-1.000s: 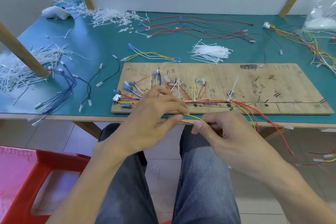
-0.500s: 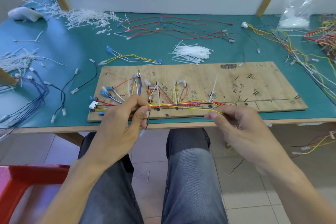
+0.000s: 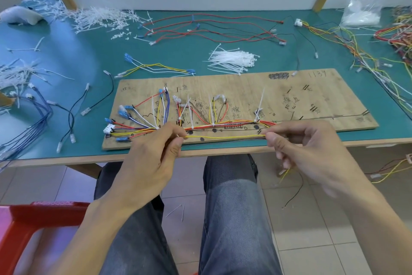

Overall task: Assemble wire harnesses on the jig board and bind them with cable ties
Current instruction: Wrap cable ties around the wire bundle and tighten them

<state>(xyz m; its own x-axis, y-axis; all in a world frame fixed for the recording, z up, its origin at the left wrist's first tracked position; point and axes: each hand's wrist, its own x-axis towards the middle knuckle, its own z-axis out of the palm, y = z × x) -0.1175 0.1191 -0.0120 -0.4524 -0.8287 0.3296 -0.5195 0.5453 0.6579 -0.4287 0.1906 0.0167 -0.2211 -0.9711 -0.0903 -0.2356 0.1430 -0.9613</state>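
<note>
A wooden jig board [image 3: 312, 87] lies on the green table near its front edge. A partly bound wire harness [image 3: 223, 123] of red, yellow, white and blue wires runs along the board's lower left, with white cable ties sticking up from it. My left hand [image 3: 153, 152] pinches one end of a yellow wire [image 3: 225, 137]. My right hand [image 3: 298, 147] pinches the same wire farther right. The wire is stretched taut between them over the board's front edge. Its loose tail hangs below my right hand.
A bundle of white cable ties [image 3: 231, 60] lies behind the board. Loose red and black wires [image 3: 211, 29] lie farther back, mixed wires [image 3: 356, 51] at the right, blue wires [image 3: 33, 123] at the left. A red stool [image 3: 26, 225] stands at lower left.
My hands have moved apart, drawing the yellow wire out straight and lifting it from my lap up to the board's front edge. The view has shifted left.
</note>
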